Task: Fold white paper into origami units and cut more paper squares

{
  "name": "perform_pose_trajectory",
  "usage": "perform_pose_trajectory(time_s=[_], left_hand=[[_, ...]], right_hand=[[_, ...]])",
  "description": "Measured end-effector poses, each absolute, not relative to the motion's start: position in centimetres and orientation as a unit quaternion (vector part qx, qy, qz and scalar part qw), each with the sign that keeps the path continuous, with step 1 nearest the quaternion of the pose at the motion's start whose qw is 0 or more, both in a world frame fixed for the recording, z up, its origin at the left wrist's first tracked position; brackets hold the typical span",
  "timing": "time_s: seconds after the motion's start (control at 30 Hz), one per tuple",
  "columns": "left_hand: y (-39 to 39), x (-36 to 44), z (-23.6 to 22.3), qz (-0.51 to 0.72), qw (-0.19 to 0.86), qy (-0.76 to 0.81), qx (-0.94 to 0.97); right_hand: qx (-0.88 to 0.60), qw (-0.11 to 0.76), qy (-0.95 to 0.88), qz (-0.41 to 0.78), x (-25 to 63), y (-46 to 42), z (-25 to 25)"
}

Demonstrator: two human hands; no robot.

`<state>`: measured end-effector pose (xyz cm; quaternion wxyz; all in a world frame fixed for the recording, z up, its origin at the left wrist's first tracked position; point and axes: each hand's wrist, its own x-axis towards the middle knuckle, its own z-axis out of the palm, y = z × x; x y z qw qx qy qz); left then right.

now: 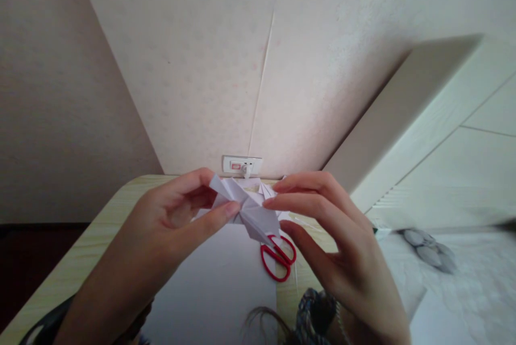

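Observation:
A folded white paper piece, with several pointed flaps and creases, is held up above the table between both hands. My left hand pinches its left side, the thumb pressed across the front and the fingers behind. My right hand is at its right edge, fingertips on the paper and the thumb close beneath them. Red-handled scissors lie just below and behind the paper; their blades are hidden. A large white sheet lies flat under my hands.
The pale wooden table meets a papered wall with a socket and a white plug in it. More white paper lies behind my hands. A white cabinet stands on the right, above a light cover with grey round shapes.

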<state>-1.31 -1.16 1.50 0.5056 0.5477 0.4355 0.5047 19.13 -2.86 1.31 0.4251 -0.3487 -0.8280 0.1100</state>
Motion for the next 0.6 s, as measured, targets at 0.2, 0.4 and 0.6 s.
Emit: perform_pose_trajectory(time_s=[0.2,0.4,0.6], left_hand=[[-1.3,-1.3,1.4,0.492,0.505,0.414,0.577],[-1.1,-1.3,1.5,0.498,0.54,0.425,0.528],[-1.8,0.1,1.6,0.519,0.593,0.415,0.455]], right_hand=[[-0.353,0.433,-0.823,0.103,19.1,-2.9,1.5],[-0.353,0.445,-0.816,0.108,19.4,-3.1,1.7],[-0.325,0.464,-0.817,0.106,19.0,-3.2,1.6]])
